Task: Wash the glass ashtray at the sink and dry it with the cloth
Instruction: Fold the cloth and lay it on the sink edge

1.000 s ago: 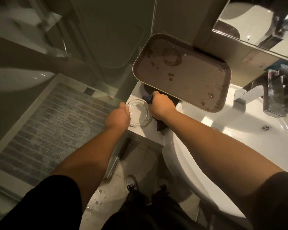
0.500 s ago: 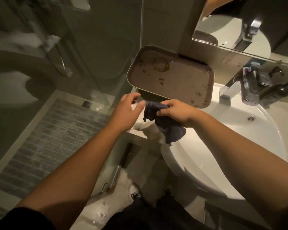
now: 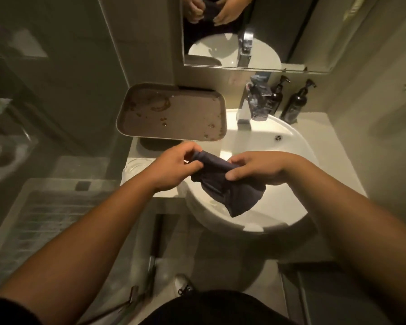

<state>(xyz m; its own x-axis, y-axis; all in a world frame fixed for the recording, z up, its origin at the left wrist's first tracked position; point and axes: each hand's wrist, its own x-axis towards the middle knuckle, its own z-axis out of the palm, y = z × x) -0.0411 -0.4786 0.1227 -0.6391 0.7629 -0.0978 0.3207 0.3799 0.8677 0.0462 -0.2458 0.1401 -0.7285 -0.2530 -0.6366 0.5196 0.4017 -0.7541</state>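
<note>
A dark blue cloth hangs bunched over the left rim of the white sink. My left hand pinches its upper end, and my right hand grips it from the right. The glass ashtray rests on the white counter to the left of my left hand, partly hidden by my wrist and blurred. Neither hand touches the ashtray.
A stained brown tray sits behind my hands on the counter. The chrome tap and two dark pump bottles stand at the back of the sink, under a mirror. A shower floor lies to the left.
My left hand let go of the ashtray, which stayed on the counter, and joined my right hand on the cloth. The cloth has been lifted from the counter over the sink's rim.
</note>
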